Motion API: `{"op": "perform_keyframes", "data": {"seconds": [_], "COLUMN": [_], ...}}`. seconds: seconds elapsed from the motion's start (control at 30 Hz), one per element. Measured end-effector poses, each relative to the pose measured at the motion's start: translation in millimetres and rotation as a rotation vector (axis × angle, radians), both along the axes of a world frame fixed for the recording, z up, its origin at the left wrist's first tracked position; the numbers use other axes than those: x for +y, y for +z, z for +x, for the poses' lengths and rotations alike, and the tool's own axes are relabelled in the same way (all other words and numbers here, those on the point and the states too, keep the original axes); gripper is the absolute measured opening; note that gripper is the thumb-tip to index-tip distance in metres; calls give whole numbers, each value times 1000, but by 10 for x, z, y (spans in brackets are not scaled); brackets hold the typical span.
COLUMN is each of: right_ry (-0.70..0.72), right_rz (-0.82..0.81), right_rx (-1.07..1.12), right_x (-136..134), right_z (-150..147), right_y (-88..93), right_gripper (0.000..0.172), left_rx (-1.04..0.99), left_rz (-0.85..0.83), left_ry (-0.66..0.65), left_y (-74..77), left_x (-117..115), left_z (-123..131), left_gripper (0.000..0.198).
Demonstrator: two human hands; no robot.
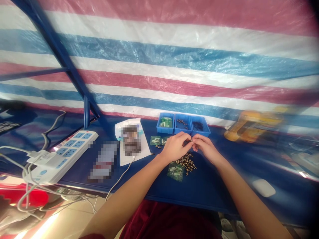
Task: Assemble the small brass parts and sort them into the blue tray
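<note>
My left hand (175,145) and my right hand (204,146) meet over the blue table (206,186), fingers pinched together around a small brass part (191,140). Just below them lies a pile of small brass screws or fittings (187,162). A small green plastic bag (175,171) rests beside that pile, and two more green bags (157,140) lie to the left of my left hand.
Three blue bins (183,124) stand behind my hands. A white power strip (63,154) with cables sits at the left, beside a white paper (131,141). A yellow object (251,129) is at the right, and a white oval thing (263,187) is near the front edge.
</note>
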State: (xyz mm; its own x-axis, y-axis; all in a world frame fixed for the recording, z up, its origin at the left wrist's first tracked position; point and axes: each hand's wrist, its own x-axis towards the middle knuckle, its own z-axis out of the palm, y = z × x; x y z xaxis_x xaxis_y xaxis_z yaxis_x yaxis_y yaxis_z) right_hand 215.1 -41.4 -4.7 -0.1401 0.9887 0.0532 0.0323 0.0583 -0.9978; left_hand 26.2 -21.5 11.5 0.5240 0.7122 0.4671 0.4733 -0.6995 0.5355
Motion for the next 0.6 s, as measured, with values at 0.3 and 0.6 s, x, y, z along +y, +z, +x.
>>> {"op": "perform_keyframes", "data": {"seconds": [0.3,0.6], "right_ry": [-54,-211], "right_rz": [-24,-43], "right_rx": [21,124], "right_x": [8,63], "right_z": [-42,-90], "right_y": [19,-56], "right_gripper": [41,51], "left_rx": [14,-164], "left_rz": [-56,-109], "left_ry": [52,255], "left_y": [49,60], "left_x": [-14,49], "left_z": [-5,-39], "left_gripper": [26,43]}}
